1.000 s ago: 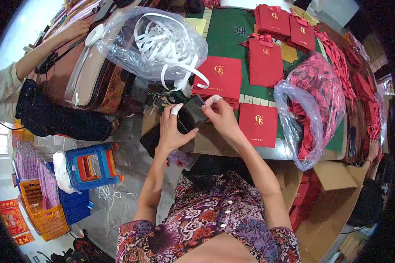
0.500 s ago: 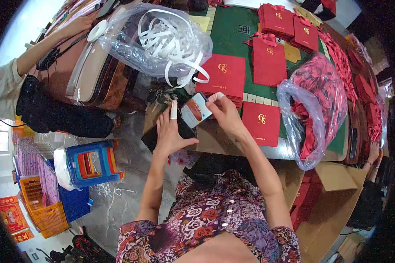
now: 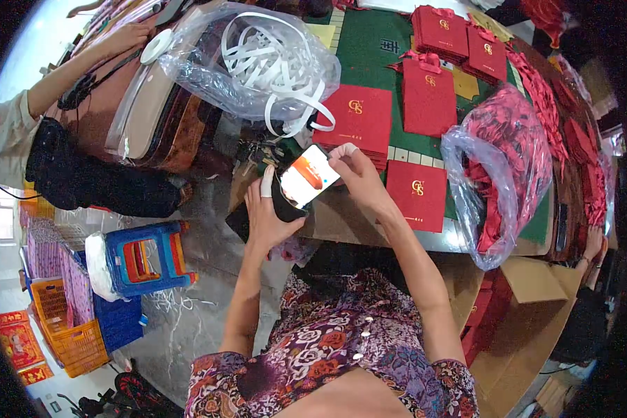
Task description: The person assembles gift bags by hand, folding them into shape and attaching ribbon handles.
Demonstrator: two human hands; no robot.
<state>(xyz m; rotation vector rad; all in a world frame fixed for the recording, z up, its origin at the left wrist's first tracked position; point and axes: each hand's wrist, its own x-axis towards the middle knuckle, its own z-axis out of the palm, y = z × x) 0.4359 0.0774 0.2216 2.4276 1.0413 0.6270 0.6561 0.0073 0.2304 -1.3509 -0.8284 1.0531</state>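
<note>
My right hand [image 3: 356, 171] pinches the upper right edge of a smartphone [image 3: 305, 178], whose lit screen shows an orange-brown picture on white. My left hand [image 3: 264, 214], with white tape round a finger, closes on a black pouch-like item [image 3: 285, 206] at the phone's lower left side; its exact shape is hidden. A bunch of keys [image 3: 263, 150] lies just above the left hand. Right of my right hand sits a red gift bag [image 3: 416, 196] with gold lettering. A stack of red gift bags [image 3: 354, 120] is above it.
A clear plastic bag of white ribbon [image 3: 272, 70] lies at the table's back left, and a bag of red ribbons [image 3: 505, 160] at right. Another person's hand [image 3: 127, 39] is at far left, another hand [image 3: 593, 242] at far right. Blue stools [image 3: 146, 259] stand on the floor.
The phone has shifted slightly down and left, toward my left hand, and its screen looks brighter. My left thumb has drawn in a little.
</note>
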